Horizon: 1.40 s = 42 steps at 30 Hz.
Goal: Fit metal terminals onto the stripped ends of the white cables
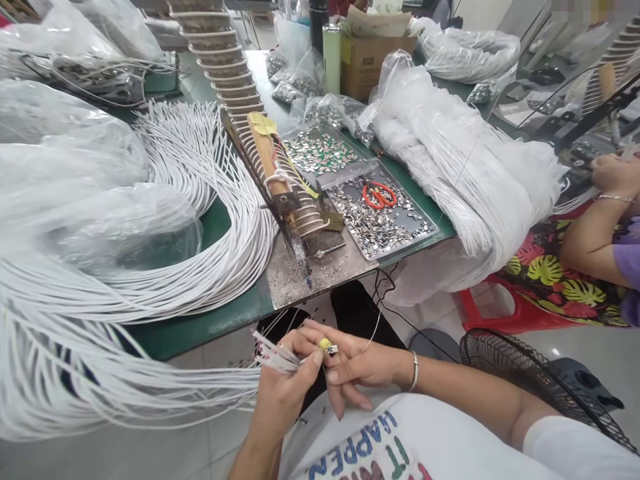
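My left hand (281, 383) is closed around a bunch of white cable ends (277, 353), which trail left into a large bundle of white cables (220, 280). A small silver connector (331, 349) with a yellow piece (325, 343) behind it sits between the fingertips of both hands. The fingers of my right hand (357, 367) close in from the other side, its thumb beside the connector. A thin pale wire rises from behind the right hand. Both hands are held over my lap, in front of the table edge.
On the green table, a soldering iron (303, 263) hangs tip down from a wooden stand. Beside it a tray (380, 257) holds metal connector shells and red-handled cutters (380, 195). Green circuit boards (323, 152) lie behind. A fan (530, 373) and another person's arm (595, 227) are at right.
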Each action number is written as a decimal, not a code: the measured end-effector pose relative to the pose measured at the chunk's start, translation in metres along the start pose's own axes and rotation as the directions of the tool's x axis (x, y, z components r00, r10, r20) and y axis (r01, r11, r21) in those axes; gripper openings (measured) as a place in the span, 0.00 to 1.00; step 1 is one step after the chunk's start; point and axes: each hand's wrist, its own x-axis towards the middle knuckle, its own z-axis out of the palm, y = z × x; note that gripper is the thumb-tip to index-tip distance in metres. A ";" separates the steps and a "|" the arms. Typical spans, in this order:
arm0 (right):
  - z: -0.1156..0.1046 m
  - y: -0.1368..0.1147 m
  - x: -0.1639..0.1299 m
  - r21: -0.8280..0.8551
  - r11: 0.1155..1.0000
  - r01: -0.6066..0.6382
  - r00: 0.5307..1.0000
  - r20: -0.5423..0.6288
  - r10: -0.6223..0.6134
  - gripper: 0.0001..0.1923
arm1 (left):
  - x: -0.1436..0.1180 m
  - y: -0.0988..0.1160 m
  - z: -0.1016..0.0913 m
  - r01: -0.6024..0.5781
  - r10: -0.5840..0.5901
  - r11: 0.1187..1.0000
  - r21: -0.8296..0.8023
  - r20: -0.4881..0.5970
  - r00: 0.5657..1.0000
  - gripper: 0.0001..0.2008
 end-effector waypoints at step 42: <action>0.023 -0.051 0.012 -0.987 -0.129 0.095 0.406 0.157 -0.900 0.02 | 0.035 0.010 0.015 -0.012 0.014 1.000 0.009 -0.343 0.939 0.12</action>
